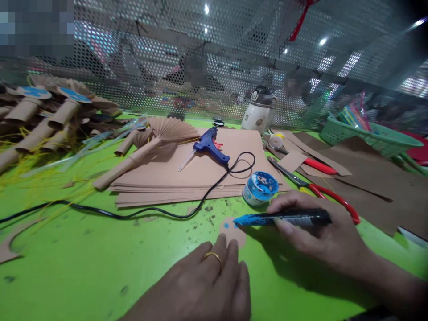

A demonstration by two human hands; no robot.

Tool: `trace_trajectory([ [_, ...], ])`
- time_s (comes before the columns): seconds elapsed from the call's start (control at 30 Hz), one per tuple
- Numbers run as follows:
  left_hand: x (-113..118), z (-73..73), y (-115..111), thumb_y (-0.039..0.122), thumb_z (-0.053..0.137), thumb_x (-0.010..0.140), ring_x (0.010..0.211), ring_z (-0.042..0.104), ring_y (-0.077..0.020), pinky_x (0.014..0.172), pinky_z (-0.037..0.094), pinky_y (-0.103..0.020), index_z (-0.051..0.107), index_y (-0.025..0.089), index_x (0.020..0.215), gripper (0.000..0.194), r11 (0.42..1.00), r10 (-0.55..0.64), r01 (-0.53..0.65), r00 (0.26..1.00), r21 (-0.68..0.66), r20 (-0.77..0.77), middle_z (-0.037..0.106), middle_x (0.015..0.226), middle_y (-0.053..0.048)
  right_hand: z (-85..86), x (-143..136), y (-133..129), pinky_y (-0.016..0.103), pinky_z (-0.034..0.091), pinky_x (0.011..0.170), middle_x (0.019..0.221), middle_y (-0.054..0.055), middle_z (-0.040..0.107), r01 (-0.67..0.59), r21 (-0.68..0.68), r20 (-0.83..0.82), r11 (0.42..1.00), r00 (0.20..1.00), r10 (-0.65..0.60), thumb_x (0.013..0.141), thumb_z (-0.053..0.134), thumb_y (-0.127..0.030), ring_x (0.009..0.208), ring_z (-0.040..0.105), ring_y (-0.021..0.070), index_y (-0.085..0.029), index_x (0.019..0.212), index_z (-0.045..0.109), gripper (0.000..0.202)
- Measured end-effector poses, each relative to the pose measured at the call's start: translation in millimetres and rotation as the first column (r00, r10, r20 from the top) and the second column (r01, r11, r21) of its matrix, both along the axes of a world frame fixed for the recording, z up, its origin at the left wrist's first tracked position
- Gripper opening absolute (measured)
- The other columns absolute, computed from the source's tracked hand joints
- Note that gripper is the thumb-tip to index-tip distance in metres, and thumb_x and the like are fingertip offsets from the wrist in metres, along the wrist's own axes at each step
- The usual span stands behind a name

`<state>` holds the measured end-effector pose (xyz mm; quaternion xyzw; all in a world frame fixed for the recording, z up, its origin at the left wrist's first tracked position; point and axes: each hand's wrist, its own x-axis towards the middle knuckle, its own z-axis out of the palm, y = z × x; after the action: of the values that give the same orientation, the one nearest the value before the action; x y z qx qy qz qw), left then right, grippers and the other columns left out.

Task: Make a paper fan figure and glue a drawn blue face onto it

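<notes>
"Where is the small round disc of tan card (239, 236)?"

"Flat on the bright green tabletop (83, 263), with a small blue mark (226, 226) on its far part."

"And the left hand (207, 281)?"

"At seven o'clock from the disc, wearing a gold-coloured ring (213, 256). Its fingers lie outstretched and close together, tips on the disc's near part, gripping nothing."

"The right hand (316, 232)?"

"At three o'clock, thumb and fingers pinched around a slim black pen-shaped tool (301, 217) with a blue-smeared tip. That tip is at the disc's far right; I can't tell whether it touches."

"What lies around them?"

"At one o'clock, a small open pot of blue paint (261, 189). At two, red-handled metal scissors (299, 180). Between eleven and twelve, a dark blue glue gun (210, 145) on stacked tan paper sheets (167, 165)."
</notes>
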<state>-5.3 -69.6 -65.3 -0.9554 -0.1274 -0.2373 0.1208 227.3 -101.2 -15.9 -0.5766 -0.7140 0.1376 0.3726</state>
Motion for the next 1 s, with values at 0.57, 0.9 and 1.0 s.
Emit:
trace_trajectory([
  [0.57, -0.4, 1.1, 0.0, 0.021, 0.044, 0.09, 0.1, 0.064, -0.025, 0.083, 0.053, -0.034, 0.062, 0.015, 0.097, 0.02, 1.0, 0.011, -0.012, 1.0, -0.01, -0.026, 0.068, 0.11, -0.01, 1.4, 2.2, -1.0, 0.021, 0.05, 0.055, 0.074, -0.001, 0.066, 0.009, 0.019, -0.027, 1.0, 1.0, -0.009, 0.075, 0.062, -0.015, 0.057, 0.059, 0.0116, -0.022, 0.082, 0.065, 0.01],
  [0.9, -0.3, 1.4, -1.7, 0.022, 0.046, 0.089, 0.099, 0.064, -0.0243, 0.082, 0.053, -0.033, 0.063, 0.015, 0.096, 0.019, 1.0, 0.009, -0.009, 1.0, -0.002, -0.013, 0.069, 0.107, -0.01, -1.3, 0.0, -2.4, 0.02, 0.05, 0.057, 0.078, 0.002, 0.069, -0.027, -0.056, -0.036, 0.998, 0.999, 0.025, 0.078, 0.061, -0.018, 0.064, 0.062, 0.0128, -0.019, 0.086, 0.066, 0.009],
  [1.0, 0.4, 2.6, -1.3, 0.022, 0.045, 0.09, 0.1, 0.064, -0.0245, 0.083, 0.053, -0.033, 0.062, 0.015, 0.096, 0.02, 1.0, 0.009, -0.009, 1.0, -0.009, -0.02, 0.069, 0.108, -0.01, -0.8, -0.1, -2.1, 0.018, 0.048, 0.053, 0.074, 0.0, 0.068, -0.023, -0.061, -0.029, 0.998, 0.999, 0.021, 0.078, 0.062, -0.018, 0.057, 0.059, 0.0102, -0.019, 0.085, 0.065, 0.008],
])
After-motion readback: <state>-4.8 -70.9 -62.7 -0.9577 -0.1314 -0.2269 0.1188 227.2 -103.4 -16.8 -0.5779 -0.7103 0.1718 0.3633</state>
